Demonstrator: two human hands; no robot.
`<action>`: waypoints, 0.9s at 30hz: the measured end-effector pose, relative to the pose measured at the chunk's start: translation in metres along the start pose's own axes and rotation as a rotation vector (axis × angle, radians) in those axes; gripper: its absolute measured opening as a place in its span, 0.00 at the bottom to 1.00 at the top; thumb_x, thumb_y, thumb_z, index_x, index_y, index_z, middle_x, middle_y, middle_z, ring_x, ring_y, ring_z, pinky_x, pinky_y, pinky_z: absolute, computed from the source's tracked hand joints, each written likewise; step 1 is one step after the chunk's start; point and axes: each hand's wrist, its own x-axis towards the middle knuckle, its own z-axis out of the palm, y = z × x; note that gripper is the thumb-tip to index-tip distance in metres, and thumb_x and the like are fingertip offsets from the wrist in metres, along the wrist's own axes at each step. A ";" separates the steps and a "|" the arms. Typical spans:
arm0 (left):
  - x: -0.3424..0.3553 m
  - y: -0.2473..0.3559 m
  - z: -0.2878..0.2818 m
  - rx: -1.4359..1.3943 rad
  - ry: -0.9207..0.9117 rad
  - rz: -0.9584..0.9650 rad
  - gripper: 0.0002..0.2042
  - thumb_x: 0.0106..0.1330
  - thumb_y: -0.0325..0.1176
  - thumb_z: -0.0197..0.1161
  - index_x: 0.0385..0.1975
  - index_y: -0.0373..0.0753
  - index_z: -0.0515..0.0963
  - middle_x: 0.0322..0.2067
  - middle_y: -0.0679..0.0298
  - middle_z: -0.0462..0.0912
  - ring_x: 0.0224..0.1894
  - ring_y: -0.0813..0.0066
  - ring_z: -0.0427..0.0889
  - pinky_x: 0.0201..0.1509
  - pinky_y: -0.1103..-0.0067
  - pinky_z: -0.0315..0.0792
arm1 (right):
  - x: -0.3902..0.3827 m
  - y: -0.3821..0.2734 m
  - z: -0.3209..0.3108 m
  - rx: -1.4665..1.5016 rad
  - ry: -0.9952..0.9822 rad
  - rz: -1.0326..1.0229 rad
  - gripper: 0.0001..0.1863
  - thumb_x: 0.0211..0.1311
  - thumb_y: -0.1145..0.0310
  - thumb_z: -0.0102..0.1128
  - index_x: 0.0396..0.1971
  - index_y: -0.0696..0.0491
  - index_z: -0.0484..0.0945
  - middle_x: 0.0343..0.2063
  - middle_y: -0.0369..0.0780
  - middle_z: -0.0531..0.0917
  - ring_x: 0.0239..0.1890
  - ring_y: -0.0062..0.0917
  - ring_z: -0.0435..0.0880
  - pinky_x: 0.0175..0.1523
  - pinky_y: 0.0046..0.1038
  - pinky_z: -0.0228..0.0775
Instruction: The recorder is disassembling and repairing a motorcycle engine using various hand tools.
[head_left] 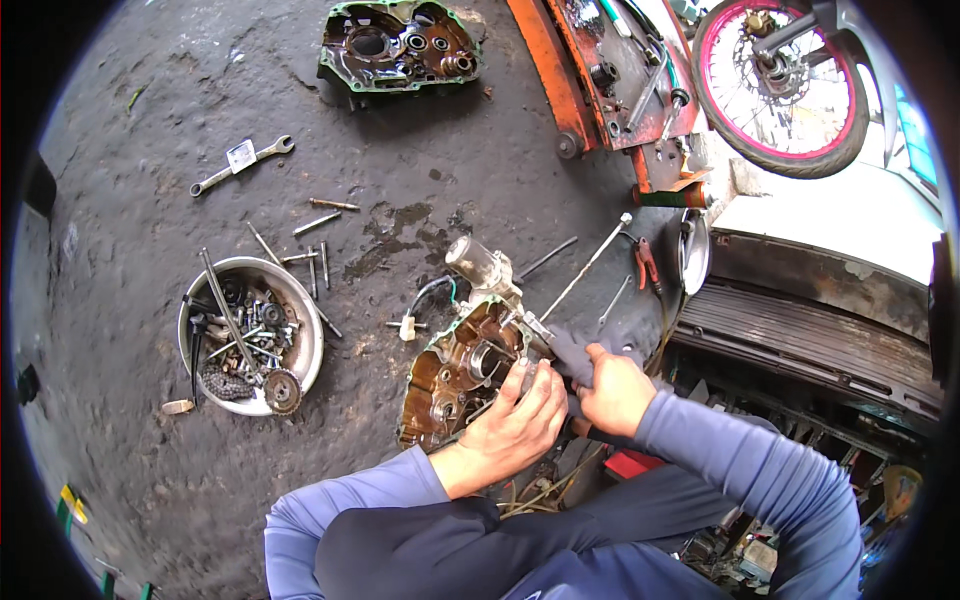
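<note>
An oily engine crankcase half [428, 390], brown inside with a green gasket edge, stands tilted in front of my knees. A silver cylindrical motor [478, 262] with a wire and a white connector sticks out of its far end. My left hand [515, 425] is closed over the casing's near right side, fingers together beside the round bearing [484, 362]; its thumb is hidden. My right hand [612, 392] is closed on a grey cloth [571, 356] against the casing's right side. Whether anything else is inside the cloth, I cannot tell.
A metal bowl [312, 350] of bolts, a chain and a gear stands left. Loose bolts [316, 224] and a combination wrench [243, 165] lie beyond. Another casing half [400, 48] is at the back. Right are red-handled pliers [648, 266], an orange stand [550, 75] and a pink-rimmed wheel [782, 85].
</note>
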 end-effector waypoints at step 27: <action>-0.004 -0.008 -0.001 -0.069 -0.003 -0.010 0.19 0.59 0.41 0.55 0.45 0.39 0.82 0.49 0.62 0.80 0.60 0.67 0.76 0.69 0.54 0.59 | 0.032 -0.017 -0.026 -0.328 -0.324 0.053 0.34 0.58 0.60 0.60 0.64 0.56 0.65 0.49 0.58 0.81 0.49 0.51 0.84 0.53 0.47 0.77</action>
